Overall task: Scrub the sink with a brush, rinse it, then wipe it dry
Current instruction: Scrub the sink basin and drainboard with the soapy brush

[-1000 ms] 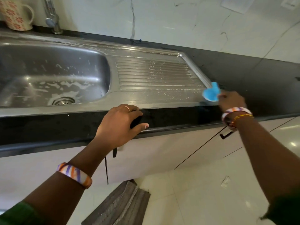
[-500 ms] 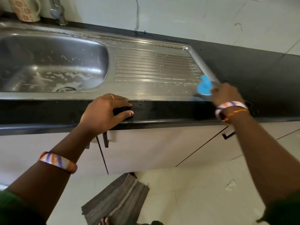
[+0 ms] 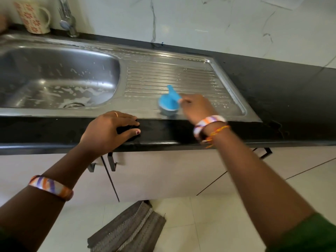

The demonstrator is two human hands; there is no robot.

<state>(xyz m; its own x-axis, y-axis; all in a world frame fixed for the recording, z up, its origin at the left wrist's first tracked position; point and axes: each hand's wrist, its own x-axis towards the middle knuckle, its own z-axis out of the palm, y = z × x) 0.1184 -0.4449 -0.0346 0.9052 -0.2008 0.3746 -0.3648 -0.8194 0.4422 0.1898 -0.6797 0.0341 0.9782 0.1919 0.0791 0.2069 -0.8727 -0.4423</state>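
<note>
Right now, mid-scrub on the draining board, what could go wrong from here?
1. The blue brush works at the near edge of the sink; a stroke could slip off and push suds onto the black counter, which already looks wet.
2. The right hand holds only the brush's handle, so it may twist loose on soapy steel.
3. The left hand braces on the counter edge; if that is wet, it could slide.

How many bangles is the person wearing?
2 striped bangles: one on the left forearm, one at the right wrist, beside an orange thread band. Sleeves may hide more.
</note>
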